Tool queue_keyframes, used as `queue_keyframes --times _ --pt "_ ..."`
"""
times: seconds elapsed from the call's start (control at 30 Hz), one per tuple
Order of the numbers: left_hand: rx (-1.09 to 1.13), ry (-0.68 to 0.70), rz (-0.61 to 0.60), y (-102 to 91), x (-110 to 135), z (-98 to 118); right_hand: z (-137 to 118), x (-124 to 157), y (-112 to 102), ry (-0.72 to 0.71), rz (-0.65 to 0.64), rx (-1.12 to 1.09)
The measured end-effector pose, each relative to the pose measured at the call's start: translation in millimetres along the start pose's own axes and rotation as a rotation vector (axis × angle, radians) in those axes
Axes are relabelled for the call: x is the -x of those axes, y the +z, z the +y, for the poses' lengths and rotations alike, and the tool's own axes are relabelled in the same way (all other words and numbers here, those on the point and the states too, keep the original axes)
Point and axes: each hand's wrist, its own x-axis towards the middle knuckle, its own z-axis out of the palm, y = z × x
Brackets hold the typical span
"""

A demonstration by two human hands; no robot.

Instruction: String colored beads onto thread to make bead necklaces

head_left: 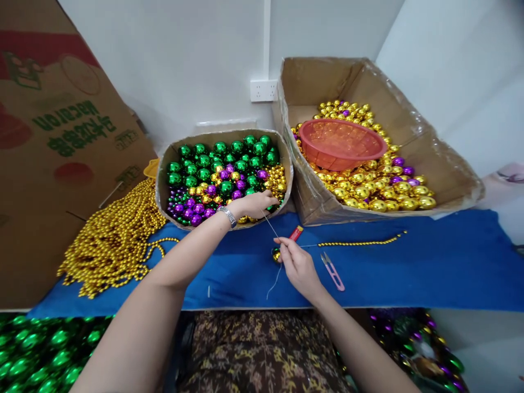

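My left hand (256, 204) reaches over the front rim of a small cardboard box (164, 164) filled with green, purple and gold shiny balls (221, 169); its fingers curl down among the balls, closed on something I cannot make out. My right hand (298, 265) rests on the blue cloth (409, 262), pinching a thin white thread (270, 225) that runs up toward the left hand. A gold ball (277, 254) sits at the right hand's fingertips. A strand of small gold beads (360, 242) trails off to the right.
A large cardboard box (442, 158) at the back right holds gold balls and an orange plastic basket (341, 143). Pink thread snips (332, 271) and a red lighter (296, 233) lie on the cloth. Gold bead strands (114, 240) pile at left. A flattened carton (49, 136) leans left.
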Motion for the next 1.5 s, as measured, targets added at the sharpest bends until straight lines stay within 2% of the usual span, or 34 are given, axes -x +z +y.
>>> queue_keyframes --times 0.07,0.13,0.2,0.27,0.37,0.47,0.6,0.77,0.97,1.03,1.17,1.23,1.33,1.5 --pt "0.048 -0.025 0.055 -1.3 6.4 0.6 0.1 0.7 0.1 0.005 0.003 -0.012" --pt "0.213 -0.047 0.215 -3.6 16.4 5.1 0.0 1.7 -0.1 0.012 0.003 -0.047" --pt "0.505 -0.084 0.409 -6.5 31.6 11.9 -0.6 3.1 -1.2 0.022 0.005 -0.068" --pt "0.882 -0.15 0.551 -8.3 50.9 18.3 -1.6 4.5 -2.8 0.012 0.017 -0.04" --pt "1.359 -0.225 0.626 -6.3 80.8 24.1 -3.0 6.1 -3.4 -0.06 0.04 0.048" --pt "1.547 -0.244 0.676 1.5 102.9 25.7 -4.2 7.0 -0.6 -0.125 0.044 0.098" --pt "1.577 -0.25 0.742 13.9 116.4 26.8 -6.8 7.5 3.8 -0.196 0.042 0.134" --pt "1.493 -0.22 0.795 20.9 121.5 30.6 -6.0 6.5 4.1 -0.269 0.059 0.202" --pt "1.058 -0.119 0.998 41.9 129.6 36.6 -5.0 11.6 12.0 -0.298 0.041 0.395" --pt "1.022 -0.104 0.966 52.2 133.1 39.5 -6.6 14.9 17.5 -0.245 0.004 0.344" --pt "1.209 -0.175 0.854 63.2 137.1 44.7 -7.7 20.6 23.3 -0.139 -0.05 0.148" --pt "1.255 -0.2 0.845 65.0 136.7 47.0 -7.0 22.2 22.4 -0.122 -0.054 0.103" --pt "1.21 -0.15 0.86 68.4 135.0 51.0 -5.6 22.2 19.8 -0.11 -0.046 0.106" --pt "1.205 -0.079 0.785 71.5 134.5 54.1 -3.1 20.9 17.7 -0.114 -0.042 0.082"
